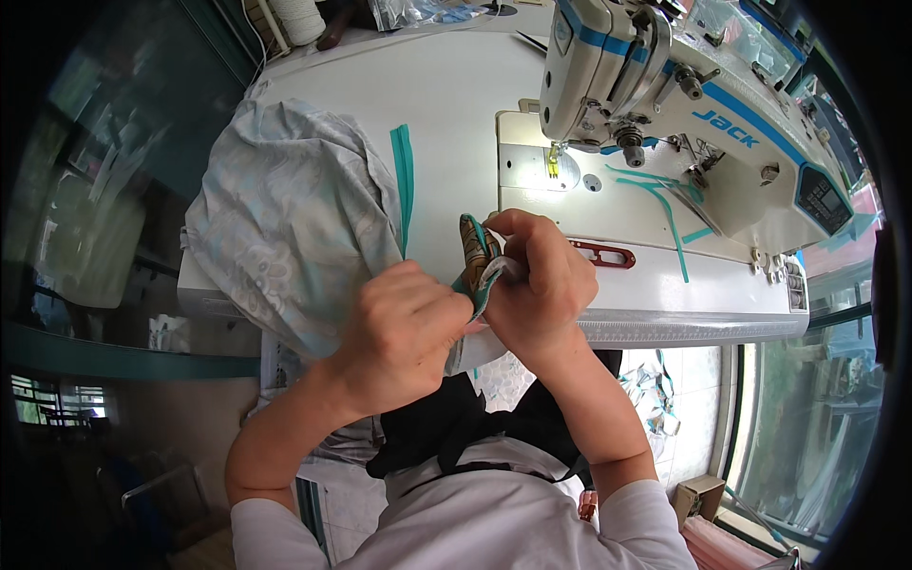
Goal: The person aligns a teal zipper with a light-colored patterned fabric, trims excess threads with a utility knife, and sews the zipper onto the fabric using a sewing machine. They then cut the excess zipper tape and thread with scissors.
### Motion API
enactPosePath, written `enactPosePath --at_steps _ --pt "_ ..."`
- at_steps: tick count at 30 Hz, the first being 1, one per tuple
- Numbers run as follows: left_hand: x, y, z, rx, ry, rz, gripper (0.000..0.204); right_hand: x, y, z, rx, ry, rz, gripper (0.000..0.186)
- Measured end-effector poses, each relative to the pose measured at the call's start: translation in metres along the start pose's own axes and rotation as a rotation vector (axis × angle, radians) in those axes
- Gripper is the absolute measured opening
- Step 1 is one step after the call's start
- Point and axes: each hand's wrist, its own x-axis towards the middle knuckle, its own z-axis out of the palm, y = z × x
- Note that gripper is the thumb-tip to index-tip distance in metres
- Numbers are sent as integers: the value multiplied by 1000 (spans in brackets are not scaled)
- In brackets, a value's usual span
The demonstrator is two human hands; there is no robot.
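My left hand (404,328) is closed on the near side of a small piece of fabric (478,249) with teal edging and a brown patterned face. My right hand (541,285) pinches the same piece from the other side, just above the table's front edge. Pale lining shows between my fingers, and much of the piece is hidden by them. A large grey patterned cloth (294,199) lies bunched to the left, its edge running to my left hand. Behind my left hand, a teal strip (403,176) rests on the white table.
At the right stands a white and blue sewing machine (608,57), its needle area (554,161) lit. Narrow teal offcuts (670,209) lie beside it. A red slotted tool (608,254) is just right of my right hand. A ruler strip (693,328) runs along the front edge.
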Motion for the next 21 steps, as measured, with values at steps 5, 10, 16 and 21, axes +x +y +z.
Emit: enactPosePath --at_steps 5,10,16,21 --pt "-12 -2 -7 51 -36 9 17 -7 -4 3 46 -14 -19 42" --pt "-4 23 -29 -673 190 -618 22 -15 -10 1 116 -31 -151 42" --pt "-4 20 -26 -602 205 -787 12 -21 -13 6 156 -119 -297 40" --pt "-8 27 -42 -464 142 -687 11 -25 -28 -36 484 -349 0 40"
